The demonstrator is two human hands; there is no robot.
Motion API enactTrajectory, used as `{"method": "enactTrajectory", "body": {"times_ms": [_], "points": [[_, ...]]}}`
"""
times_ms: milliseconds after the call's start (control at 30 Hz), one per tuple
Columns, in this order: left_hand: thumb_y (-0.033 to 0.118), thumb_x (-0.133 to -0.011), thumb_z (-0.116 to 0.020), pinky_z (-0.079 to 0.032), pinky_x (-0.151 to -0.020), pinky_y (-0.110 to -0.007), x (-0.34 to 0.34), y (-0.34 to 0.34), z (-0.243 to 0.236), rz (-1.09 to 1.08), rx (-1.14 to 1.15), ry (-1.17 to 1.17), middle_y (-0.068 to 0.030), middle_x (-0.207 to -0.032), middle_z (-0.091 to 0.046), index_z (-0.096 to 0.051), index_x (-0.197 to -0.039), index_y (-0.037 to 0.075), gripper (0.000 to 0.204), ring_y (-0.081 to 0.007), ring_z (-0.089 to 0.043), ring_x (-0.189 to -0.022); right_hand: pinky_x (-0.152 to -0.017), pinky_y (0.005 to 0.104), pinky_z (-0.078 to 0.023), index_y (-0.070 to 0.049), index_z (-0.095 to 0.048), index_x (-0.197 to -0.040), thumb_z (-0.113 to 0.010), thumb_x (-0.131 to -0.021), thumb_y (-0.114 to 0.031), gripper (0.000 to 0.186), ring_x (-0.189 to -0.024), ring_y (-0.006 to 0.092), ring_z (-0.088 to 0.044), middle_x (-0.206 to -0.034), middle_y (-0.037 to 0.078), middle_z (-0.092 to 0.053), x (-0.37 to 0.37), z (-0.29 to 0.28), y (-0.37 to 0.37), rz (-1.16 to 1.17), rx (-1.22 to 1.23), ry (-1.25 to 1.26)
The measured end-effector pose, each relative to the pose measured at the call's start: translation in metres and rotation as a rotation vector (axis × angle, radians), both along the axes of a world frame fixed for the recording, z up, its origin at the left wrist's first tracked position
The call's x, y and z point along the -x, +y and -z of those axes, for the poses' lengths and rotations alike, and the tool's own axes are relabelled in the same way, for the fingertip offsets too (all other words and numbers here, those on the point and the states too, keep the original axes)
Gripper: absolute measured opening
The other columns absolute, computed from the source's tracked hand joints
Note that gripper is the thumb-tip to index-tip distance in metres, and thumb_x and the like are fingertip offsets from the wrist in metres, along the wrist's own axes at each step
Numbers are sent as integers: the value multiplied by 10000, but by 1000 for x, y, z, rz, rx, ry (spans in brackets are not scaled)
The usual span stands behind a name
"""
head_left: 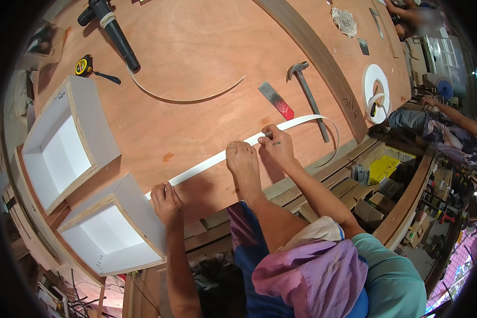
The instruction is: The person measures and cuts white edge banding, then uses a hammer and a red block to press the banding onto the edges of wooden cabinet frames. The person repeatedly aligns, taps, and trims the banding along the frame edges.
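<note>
A long white edging strip (212,161) lies slantwise across the plywood tabletop (196,47), and its far end curls round past a hammer. My left hand (166,202) is closed on the strip's near end, right beside the corner of a white open box (143,199). My right hand (276,146) grips the strip farther along, fingers pinched on its edge. A bare foot (244,165) of mine rests on the strip between the two hands, close to the right one.
A second white open box (93,122) sits at the left. On the table lie a yellow tape measure (83,65), a black tube-shaped tool (116,34), a thin curved strip (185,98), a red-handled blade (276,100), a hammer (308,95) and a white strip roll (376,71). Another person (440,130) is at the right.
</note>
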State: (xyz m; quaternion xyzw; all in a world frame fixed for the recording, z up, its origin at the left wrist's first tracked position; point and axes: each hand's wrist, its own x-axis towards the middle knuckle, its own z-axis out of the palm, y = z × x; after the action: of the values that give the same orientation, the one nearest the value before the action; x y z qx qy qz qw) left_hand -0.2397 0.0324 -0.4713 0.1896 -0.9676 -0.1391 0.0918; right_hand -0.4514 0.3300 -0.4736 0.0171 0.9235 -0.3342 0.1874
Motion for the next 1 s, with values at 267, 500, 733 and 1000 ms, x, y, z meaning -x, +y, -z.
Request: {"method": "enactTrajectory", "body": {"times_ms": [267, 500, 733, 1000], "points": [[2, -843, -687, -530, -817, -391, 4, 5, -2, -5, 0, -9, -111, -992, -610, -695, -1000, -45, 164, -303, -595, -1012, -585, 395, -511, -113, -655, -1022, -686, -810, -76, 217, -711, 294, -634, -899, 108, -588, -4, -26, 5, -454, -179, 299], [15, -865, -655, -502, -790, -406, 0, 3, 4, -12, -39, 24, -113, -997, -595, -681, -1024, -17, 164, -315, -580, -951, -612, 393, -528, -88, -656, -950, -709, -773, -53, 188, -863, 280, -641, -969, 96, -592, 12, -24, 5, -591, -63, 436], [5, -843, -670, -502, -792, -405, 1, 2, 4, -31, -52, 24, -108, -996, -597, -687, -1021, -12, 179, -314, -583, -950, -691, 399, -542, -79, -651, -959, -712, -772, -50, 199, -909, 309, -624, -1006, 112, -578, 23, -5, 21, -559, 36, 328], [6, -844, -691, -526, -806, -384, 1, 4, 3, -32, -38, -12, -96, -1002, -603, -700, -1012, -26, 171, -297, -591, -995, -713, 397, -542, -92, -638, -1029, -717, -780, -59, 263, -951, 317, -603, -1000, 117, -553, 30, -5, 27, -662, 83, 290]]}}
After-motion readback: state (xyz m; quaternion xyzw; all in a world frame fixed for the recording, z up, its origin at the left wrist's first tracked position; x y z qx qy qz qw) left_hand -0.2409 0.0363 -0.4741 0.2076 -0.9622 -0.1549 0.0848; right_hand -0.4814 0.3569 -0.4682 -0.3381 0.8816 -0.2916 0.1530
